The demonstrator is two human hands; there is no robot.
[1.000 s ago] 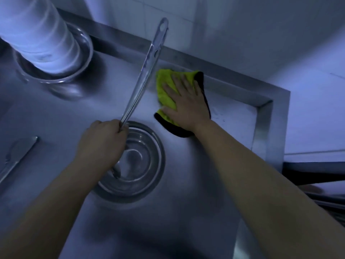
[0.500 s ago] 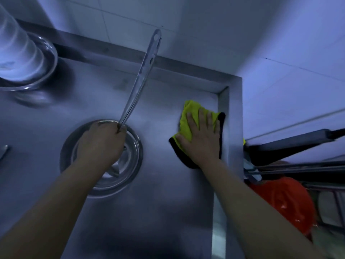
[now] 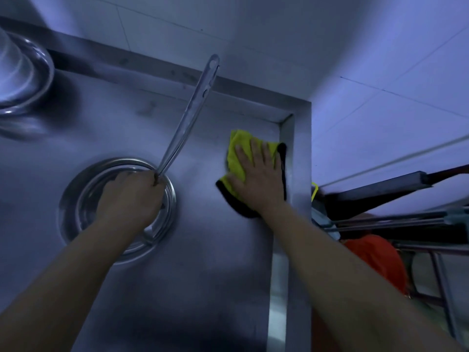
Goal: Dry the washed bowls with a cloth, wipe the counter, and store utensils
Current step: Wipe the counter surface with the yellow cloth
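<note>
The right hand (image 3: 258,179) presses flat on the yellow cloth (image 3: 234,158), fingers straight, to wipe the counter (image 3: 203,275). The left hand (image 3: 129,199) grips the ladle (image 3: 189,118) over the bowl (image 3: 76,199), probably keeping it clear

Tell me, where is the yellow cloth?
In the head view the cloth lies flat on the steel counter, right of middle, under the right hand and beside the counter's raised right edge, right of the bowl.

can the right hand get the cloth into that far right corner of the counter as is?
Probably yes. The right hand lies flat on the yellow cloth, beside the raised right rim. The counter between cloth and far corner shows bare; the ladle stands off to the left.
</note>
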